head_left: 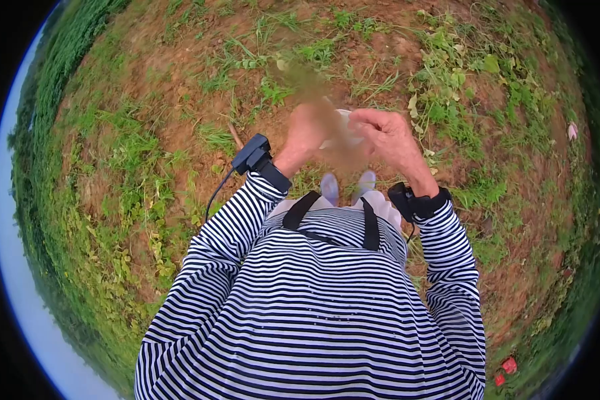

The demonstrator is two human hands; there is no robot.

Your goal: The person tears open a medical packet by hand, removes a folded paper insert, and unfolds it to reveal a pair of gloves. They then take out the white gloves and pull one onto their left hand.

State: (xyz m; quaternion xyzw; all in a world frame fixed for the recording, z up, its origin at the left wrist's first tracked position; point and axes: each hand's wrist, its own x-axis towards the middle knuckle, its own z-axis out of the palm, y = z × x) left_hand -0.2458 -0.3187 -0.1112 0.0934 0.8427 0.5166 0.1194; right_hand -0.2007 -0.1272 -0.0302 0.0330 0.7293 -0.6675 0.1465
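Observation:
Both of my hands are raised in front of my body, close together, with a white object (344, 119) between them. My left hand (305, 130) is on the left, partly covered by a brownish blur, so its fingers cannot be made out. On the right, my right hand (385, 133) has its fingers bent and pressed together beside the white thing; what they pinch is too small and blurred to name. The white object's lower part is hidden behind the blur. Black devices are strapped round both wrists, over or beside striped sleeves.
Reddish-brown soil (180, 67) with grass and low leafy plants (457, 100) surrounds me. Below the hands are my shoes (329, 188). A short stick (235, 135) lies left of my left hand. Red items (509, 365) lie at the lower right, and a pale pink one (573, 131) at the far right.

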